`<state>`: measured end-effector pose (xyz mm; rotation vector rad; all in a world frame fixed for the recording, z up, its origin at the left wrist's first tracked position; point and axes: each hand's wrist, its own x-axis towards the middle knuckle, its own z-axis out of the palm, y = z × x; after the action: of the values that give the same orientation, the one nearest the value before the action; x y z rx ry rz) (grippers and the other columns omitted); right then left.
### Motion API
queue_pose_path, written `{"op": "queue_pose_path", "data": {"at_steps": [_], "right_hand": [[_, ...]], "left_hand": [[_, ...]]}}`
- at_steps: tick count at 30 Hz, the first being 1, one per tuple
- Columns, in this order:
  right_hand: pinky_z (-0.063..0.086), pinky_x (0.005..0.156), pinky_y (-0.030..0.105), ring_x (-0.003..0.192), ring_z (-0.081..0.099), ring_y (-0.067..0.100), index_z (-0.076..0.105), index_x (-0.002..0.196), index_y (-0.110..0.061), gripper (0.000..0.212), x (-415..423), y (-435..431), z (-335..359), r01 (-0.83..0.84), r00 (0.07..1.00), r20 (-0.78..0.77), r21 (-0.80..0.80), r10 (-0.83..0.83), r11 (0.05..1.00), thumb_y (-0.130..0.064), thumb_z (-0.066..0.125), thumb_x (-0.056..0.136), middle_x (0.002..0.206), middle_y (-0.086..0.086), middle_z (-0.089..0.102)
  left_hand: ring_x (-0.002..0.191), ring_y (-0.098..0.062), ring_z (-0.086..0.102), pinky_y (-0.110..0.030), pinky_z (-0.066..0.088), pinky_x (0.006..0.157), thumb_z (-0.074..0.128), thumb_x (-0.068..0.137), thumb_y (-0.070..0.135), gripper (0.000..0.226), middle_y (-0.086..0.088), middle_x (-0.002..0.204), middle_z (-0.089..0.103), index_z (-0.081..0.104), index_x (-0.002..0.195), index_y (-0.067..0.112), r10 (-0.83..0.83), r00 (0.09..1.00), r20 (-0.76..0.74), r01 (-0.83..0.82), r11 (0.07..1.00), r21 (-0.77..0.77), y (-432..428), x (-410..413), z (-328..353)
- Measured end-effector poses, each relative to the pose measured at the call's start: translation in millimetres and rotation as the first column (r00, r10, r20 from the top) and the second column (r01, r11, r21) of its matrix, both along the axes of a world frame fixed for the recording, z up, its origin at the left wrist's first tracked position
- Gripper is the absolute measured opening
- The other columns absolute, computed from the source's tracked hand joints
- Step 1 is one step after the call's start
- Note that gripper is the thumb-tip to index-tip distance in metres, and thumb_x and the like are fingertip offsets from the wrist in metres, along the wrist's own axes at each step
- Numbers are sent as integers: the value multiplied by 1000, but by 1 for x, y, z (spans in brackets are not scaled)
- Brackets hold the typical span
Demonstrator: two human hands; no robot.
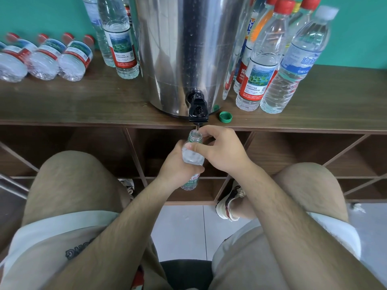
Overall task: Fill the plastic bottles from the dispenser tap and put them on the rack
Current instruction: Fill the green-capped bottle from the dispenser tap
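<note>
Lying bottles (pixel 41 57): three or more red-capped plastic bottles are lying on their sides at the counter's (pixel 83 101) far left, bases facing the front edge.
Standing bottle, left (pixel 120 38): a labelled clear bottle is standing just beside the dispenser's left flank, others behind it.
Dispenser (pixel 184 49): a steel drum is sitting mid-counter near the front edge.
Tap (pixel 198 109): black, overhanging the front edge; a thin stream is running from it.
Bottle being filled (pixel 193 151): uncapped, neck directly under the tap, below counter level.
Left hand (pixel 178 166): wrapping around the bottle's body from the left.
Right hand (pixel 217 149): gripping the bottle's shoulder, thumb across it.
Green cap (pixel 225 117): lying open side up at the front edge, right of the tap.
Standing bottles, right (pixel 272 59): a capped cluster is standing right of the dispenser.
</note>
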<state>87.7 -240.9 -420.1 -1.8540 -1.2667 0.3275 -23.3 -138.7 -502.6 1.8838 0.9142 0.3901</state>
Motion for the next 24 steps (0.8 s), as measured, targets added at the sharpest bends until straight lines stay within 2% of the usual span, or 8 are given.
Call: {"op": "queue_pose_path", "data": {"at_steps": [3,11,15,20,24], "right_hand": [[49,68,20,84,67,3,77,103,-26,23,-1,0,1,-1,1000,11,-6,1,1000,-42,83,86,90,-17,73],[56,71,31,83,69,7,77,100,-25,23,-2,-2,5,14,1000,-5,-3,-14,1000,-41,85,85,89,-13,74],[55,71,28,85,68,6,77,104,-23,27,-3,-2,6,18,1000,15,-13,-17,1000,-42,84,86,92,-13,74],[54,72,26,87,68,5,78,108,-22,30,-4,-3,8,24,999,21,-17,-24,1000,-42,83,86,94,-13,74],[59,75,35,87,69,7,78,107,-21,30,-6,-5,11,29,999,17,-8,-29,1000,-41,83,86,93,-13,74]], "left_hand": [[101,-14,63,-23,53,78,87,82,31,71,11,111,57,47,141,24,3,1000,-9,-3,1000,15,-2,-1,3],[108,-18,64,-38,58,95,87,82,26,71,5,119,61,48,141,23,-12,1000,3,12,999,-41,-6,-3,13],[105,-14,62,-30,55,87,88,80,28,74,6,119,61,47,142,25,-13,1000,-11,13,1000,2,-8,-6,16],[103,-13,60,-28,53,87,85,84,30,71,6,119,60,47,142,22,-15,999,-31,16,999,33,-10,-6,20],[98,-12,59,-25,50,82,85,83,32,69,4,118,62,49,140,22,-10,999,-36,12,999,41,-10,-5,21]]}}
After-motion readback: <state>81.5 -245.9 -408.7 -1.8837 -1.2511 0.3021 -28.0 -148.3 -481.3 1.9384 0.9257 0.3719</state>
